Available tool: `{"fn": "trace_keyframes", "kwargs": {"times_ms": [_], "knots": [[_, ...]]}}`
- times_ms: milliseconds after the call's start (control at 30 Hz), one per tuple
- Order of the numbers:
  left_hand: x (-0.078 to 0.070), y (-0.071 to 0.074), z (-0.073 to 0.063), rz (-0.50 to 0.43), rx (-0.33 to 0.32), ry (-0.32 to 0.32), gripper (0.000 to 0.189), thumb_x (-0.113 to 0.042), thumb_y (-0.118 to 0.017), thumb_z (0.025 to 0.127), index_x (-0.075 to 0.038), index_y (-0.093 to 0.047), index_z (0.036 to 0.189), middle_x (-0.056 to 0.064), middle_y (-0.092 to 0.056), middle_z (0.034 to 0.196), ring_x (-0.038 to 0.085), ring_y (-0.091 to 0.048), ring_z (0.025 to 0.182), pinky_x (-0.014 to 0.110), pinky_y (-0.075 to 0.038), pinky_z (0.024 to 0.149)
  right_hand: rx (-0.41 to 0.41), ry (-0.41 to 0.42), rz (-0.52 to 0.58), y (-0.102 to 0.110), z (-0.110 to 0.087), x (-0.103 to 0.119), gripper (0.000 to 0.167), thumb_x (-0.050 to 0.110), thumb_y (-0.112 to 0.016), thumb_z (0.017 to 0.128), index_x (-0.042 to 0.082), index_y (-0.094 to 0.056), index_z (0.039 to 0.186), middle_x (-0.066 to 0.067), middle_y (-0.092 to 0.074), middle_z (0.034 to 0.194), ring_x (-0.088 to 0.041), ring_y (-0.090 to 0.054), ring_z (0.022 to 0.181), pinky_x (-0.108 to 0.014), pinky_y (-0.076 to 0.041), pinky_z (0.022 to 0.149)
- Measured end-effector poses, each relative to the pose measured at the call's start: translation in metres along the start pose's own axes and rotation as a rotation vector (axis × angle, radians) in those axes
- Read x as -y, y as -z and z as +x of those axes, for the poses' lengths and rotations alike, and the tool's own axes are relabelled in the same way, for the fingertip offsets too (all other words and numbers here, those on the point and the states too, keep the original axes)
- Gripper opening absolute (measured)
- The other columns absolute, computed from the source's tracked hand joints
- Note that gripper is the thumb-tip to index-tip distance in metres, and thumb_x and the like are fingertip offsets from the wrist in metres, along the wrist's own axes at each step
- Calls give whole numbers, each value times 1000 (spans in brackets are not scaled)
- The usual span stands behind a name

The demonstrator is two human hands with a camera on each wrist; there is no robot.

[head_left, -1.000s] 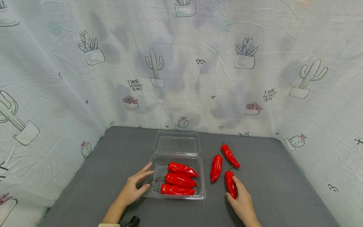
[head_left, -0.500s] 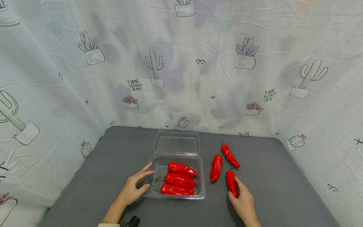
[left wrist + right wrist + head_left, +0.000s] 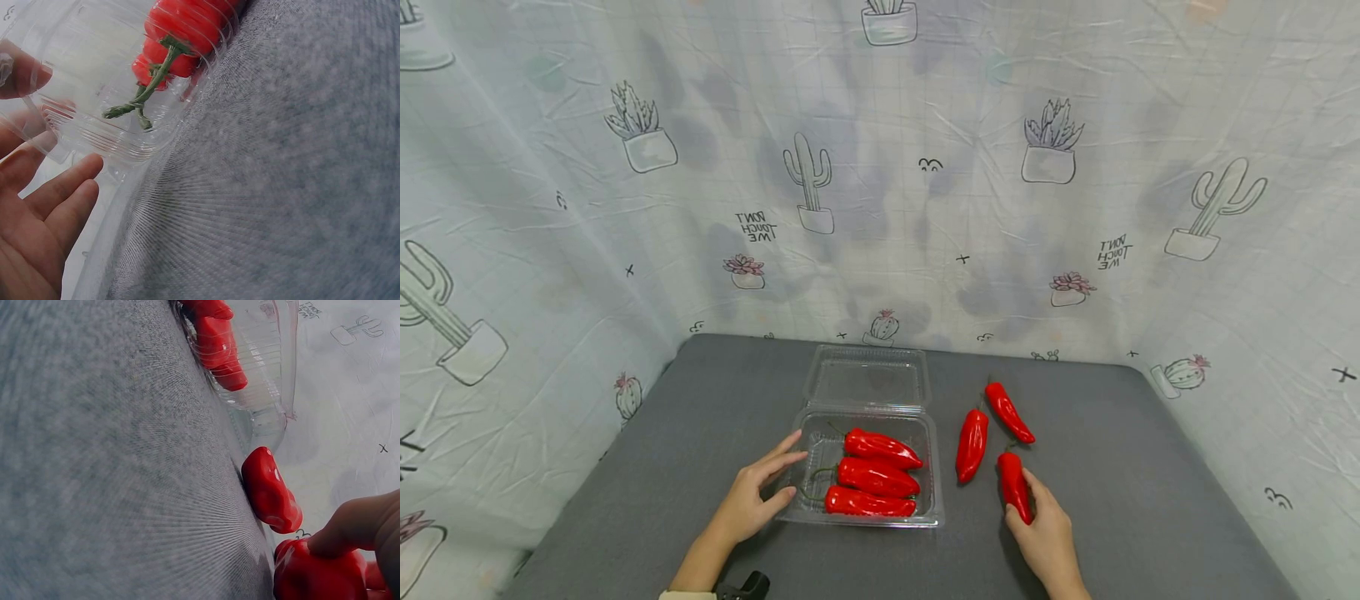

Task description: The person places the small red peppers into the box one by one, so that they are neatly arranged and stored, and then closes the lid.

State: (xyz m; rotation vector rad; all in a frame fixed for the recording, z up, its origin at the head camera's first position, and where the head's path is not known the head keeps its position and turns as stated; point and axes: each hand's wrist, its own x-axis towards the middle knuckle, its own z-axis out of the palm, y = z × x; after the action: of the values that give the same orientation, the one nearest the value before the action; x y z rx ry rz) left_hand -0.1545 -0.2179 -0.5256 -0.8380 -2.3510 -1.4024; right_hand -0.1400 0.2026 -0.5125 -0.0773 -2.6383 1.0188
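Note:
In the head view, my right hand (image 3: 1043,527) grips the lower end of a red chili pepper (image 3: 1012,483) between thumb and fingers. The right wrist view shows the thumb (image 3: 350,525) lying on that pepper. A clear plastic clamshell box (image 3: 934,467) stands left of it with its lid folded back. Three red peppers lie side by side in the box: a far one (image 3: 883,447), a middle one (image 3: 878,477) and a near one (image 3: 870,502). My left hand (image 3: 752,496) rests at the box's left side, fingers spread and fairly straight.
Two more red peppers, one upright in view (image 3: 972,446) and one slanted (image 3: 1009,412), lie between the box and the table's right side. The open lid (image 3: 870,377) extends toward the back edge of the grey table (image 3: 1112,450). A cactus-print curtain (image 3: 880,208) surrounds the table.
My right hand and the pepper it holds have shifted slightly to the right. The left hand, the box and the other peppers have stayed in place.

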Motion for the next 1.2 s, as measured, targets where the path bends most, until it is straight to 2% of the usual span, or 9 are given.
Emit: {"fn": "trace_keyframes", "kwargs": {"times_ms": [233,433,533,700,933,1200], "knots": [[0,0,0,4,-2,4,44,3,-64,84,2,-56,127,26,-37,147,9,-35,137,11,-35,102,11,-39,36,1,0,3,56,3,-67,77,-5,-51,130,-23,-63,107,-23,-59,80,-20,-45,54],[0,0,0,-3,1,5,44,3,-64,85,3,-55,128,25,-37,147,9,-34,137,11,-36,102,-8,-30,66,0,1,2,56,2,-68,77,-5,-51,130,-26,-61,115,-33,-63,96,-29,-56,65],[0,0,0,-8,0,3,43,3,-64,85,3,-56,127,25,-37,147,9,-34,137,11,-35,102,-7,-29,80,0,0,2,56,1,-67,78,-5,-51,131,-26,-60,119,-36,-62,102,-35,-58,69],[-1,-1,0,-5,-6,-4,43,4,-64,84,3,-56,127,26,-37,146,10,-35,137,12,-36,102,-23,-10,100,-1,0,3,55,1,-68,78,-4,-51,131,-26,-60,119,-37,-62,101,-35,-58,67],[-3,0,1,-3,-6,16,44,2,-64,85,1,-56,128,23,-37,148,10,-34,137,13,-37,101,-40,16,122,-1,1,5,55,-1,-69,77,-4,-52,130,-24,-60,120,-37,-61,102,-40,-58,71],[0,0,0,2,-6,-13,44,3,-64,85,1,-56,128,25,-37,147,9,-34,137,12,-36,102,-48,43,157,2,2,13,55,-2,-70,77,-4,-52,129,-23,-61,120,-38,-62,103,-43,-57,74]]}}
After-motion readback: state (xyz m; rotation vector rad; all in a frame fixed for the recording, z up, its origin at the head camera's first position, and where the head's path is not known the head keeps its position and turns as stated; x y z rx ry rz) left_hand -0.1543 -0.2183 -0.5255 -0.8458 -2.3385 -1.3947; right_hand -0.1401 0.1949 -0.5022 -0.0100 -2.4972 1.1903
